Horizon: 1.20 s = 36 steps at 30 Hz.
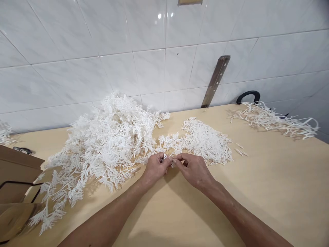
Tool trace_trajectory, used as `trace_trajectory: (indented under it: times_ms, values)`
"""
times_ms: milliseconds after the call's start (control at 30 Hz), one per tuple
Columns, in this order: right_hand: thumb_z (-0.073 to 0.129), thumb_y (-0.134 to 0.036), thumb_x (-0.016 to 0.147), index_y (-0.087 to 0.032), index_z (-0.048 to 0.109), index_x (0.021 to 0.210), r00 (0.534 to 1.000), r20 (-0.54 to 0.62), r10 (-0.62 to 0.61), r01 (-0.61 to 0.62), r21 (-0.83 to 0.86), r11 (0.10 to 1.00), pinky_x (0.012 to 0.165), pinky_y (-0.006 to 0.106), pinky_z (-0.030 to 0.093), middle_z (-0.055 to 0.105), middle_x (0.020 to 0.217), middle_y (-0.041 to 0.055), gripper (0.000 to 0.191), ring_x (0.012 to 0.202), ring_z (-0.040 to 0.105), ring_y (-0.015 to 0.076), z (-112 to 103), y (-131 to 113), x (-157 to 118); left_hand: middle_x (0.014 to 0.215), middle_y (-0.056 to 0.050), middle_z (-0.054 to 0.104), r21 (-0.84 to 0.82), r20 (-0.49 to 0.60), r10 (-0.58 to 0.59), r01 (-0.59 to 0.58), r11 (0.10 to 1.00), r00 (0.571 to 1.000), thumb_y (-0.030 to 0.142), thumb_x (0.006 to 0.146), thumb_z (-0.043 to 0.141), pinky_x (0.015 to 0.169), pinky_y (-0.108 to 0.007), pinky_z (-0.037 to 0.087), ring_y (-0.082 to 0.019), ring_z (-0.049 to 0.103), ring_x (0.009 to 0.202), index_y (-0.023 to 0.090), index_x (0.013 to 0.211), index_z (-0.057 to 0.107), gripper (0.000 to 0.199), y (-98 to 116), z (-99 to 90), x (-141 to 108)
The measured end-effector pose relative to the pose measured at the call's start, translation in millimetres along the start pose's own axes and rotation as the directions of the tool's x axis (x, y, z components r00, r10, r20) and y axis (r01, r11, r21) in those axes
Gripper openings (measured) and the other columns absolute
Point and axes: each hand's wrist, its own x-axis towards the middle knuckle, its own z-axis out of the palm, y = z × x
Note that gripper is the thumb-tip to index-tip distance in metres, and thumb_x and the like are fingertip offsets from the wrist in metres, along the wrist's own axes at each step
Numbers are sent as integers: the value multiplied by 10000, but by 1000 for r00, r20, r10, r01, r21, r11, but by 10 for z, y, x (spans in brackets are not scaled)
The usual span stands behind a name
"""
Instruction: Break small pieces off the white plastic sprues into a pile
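My left hand [157, 166] and my right hand [191, 168] meet just above the table, fingertips nearly touching. Both are closed on a small white branched piece [172, 164], mostly hidden by the fingers. To the left lies a large tangled heap of white branched pieces [110, 137]. Beyond my right hand is a lower pile of short white sprigs [205, 140]. A thin strand of white sprigs [171, 140] lies between the two piles, close to my fingertips.
Bare white stems [277, 120] lie at the back right of the wooden table [269, 178], beside a black ring [248, 97]. A metal strip [216, 80] leans on the tiled wall [149, 72]. A cardboard box [17, 171] stands at the left edge.
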Motion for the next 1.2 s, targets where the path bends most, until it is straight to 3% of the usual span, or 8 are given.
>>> trace_trajectory:
  times_ms: [233,400,700,867,1067,1200]
  values:
    - [526,-255,905,-219,688,865,988,-66,-140,129,-149,980,634,278,449,725,810,3,171,648,627,153,83,74,-15,428,48,469,-42,51,-63,65,997,997,472,800,597,414,-211,293,-76,382,367,189,606,515,353,81,-13,-6]
    - [516,-231,909,-206,669,915,985,-81,-154,137,-184,973,668,281,458,728,850,21,155,686,648,160,89,81,-9,428,49,468,-28,97,-71,74,997,993,410,769,626,425,-208,288,-75,379,379,188,592,510,307,105,-22,-13]
    - [492,-232,904,-206,676,846,989,-66,-135,117,-233,965,637,271,440,732,829,36,195,680,639,160,79,58,-19,492,31,497,100,1,70,-70,993,998,433,814,582,488,-227,320,-116,446,491,188,617,524,319,-9,28,1]
    - [478,-195,886,-201,674,791,990,-34,-134,120,-266,956,623,267,423,727,812,43,218,678,626,160,105,39,-14,547,33,497,115,128,113,-128,985,985,342,824,542,535,-239,330,-119,440,533,193,625,495,253,23,-10,13]
    - [526,-212,826,-206,691,762,999,-45,27,-33,-145,989,585,266,432,706,694,10,177,611,618,162,94,-20,30,525,49,452,-34,160,41,-36,999,986,350,783,586,501,-231,287,-97,384,495,192,642,483,235,48,-25,19]
    - [531,-250,836,-214,705,782,1000,-24,-4,3,-39,999,551,254,436,698,663,-4,186,573,608,153,60,-25,33,510,68,399,-141,77,11,0,990,997,408,775,603,471,-222,266,-81,338,460,198,652,461,282,-5,12,11]
